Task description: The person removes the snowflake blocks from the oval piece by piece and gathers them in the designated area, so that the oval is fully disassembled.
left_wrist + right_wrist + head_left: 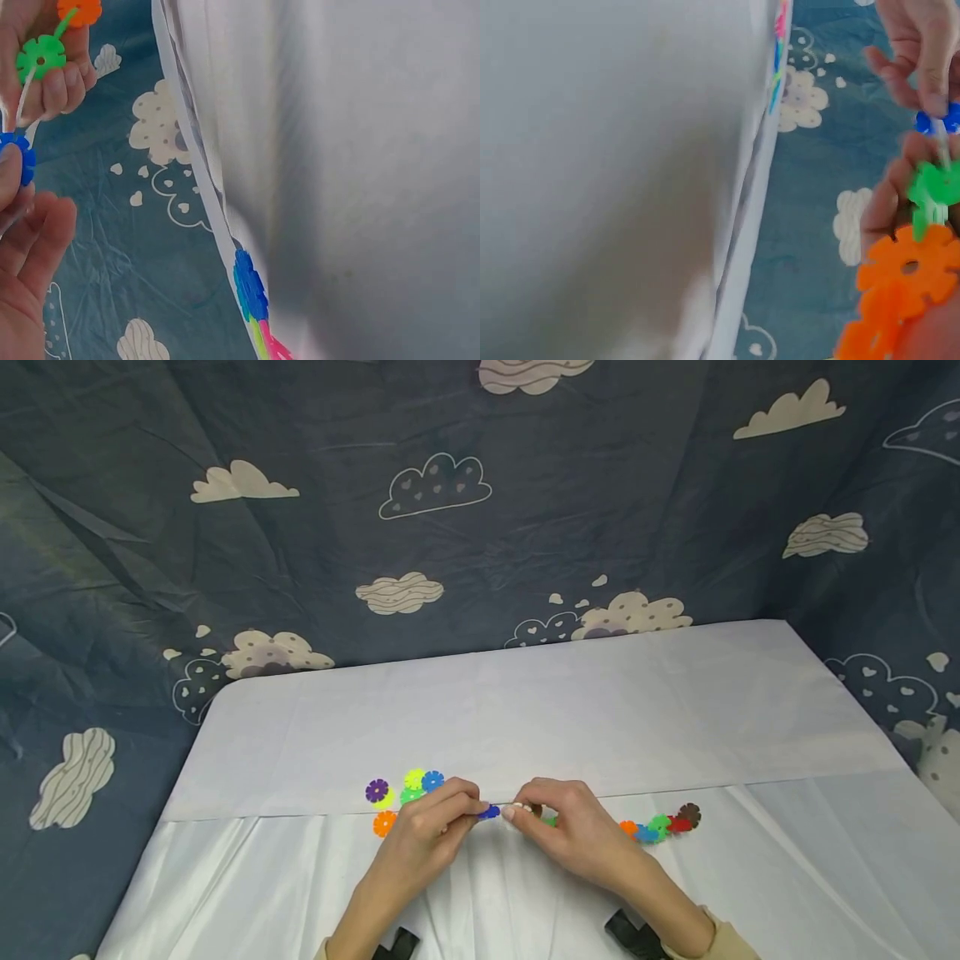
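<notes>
My left hand (427, 831) pinches a dark blue flower-shaped disc (490, 812) between thumb and fingers. Facing it, my right hand (581, 831) grips a white disc (941, 144), seen nearly edge-on and right up against the blue one. From the white disc a chain of notched discs runs on along the right palm: a green disc (41, 58), then an orange disc (907, 268). Past the right hand the chain shows again in the head view, with a blue disc (646, 833), a green disc (659, 827), a red disc (679, 824) and a brown disc (690, 814).
Left of the hands lie loose discs: purple (377, 790), orange (384, 823), yellow (414, 777), light blue (432, 780) and green (411, 795). A white cloth covers the table (525, 718). Behind it hangs a dark curtain (315, 552) with cloud prints.
</notes>
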Demonstrator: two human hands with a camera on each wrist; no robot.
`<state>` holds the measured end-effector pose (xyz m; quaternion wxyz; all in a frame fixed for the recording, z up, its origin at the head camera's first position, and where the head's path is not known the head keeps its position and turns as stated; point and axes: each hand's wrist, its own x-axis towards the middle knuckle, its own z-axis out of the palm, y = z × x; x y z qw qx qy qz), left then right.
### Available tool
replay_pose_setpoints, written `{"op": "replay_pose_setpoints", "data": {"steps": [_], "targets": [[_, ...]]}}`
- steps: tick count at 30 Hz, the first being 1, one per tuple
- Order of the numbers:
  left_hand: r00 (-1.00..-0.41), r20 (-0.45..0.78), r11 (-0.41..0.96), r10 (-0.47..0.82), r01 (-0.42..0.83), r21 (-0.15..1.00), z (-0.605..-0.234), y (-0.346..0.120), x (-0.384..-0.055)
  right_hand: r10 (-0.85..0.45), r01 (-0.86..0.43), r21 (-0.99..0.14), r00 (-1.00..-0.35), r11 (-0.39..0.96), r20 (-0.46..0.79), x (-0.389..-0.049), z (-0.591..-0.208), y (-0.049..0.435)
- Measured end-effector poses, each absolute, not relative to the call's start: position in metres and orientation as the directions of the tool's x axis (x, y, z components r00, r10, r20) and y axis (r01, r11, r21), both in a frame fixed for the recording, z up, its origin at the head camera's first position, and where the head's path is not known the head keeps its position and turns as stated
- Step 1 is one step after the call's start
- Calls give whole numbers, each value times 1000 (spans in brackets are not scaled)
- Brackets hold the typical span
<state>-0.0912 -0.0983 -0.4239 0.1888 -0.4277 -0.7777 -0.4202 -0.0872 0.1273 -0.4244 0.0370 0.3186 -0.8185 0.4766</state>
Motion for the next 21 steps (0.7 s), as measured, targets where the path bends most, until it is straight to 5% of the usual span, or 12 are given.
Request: {"op": "replay_pose_setpoints", "data": {"steps": [7,21], "targets": [[-626,631,326,459,779,535,-421,-99,-90,-495,-536,-762,-804,364,330,-88,-421,128],[-917,324,560,232,398,727,-414,-117,-96,-476,-482,-754,-841,447,255,-88,-423,127]]}}
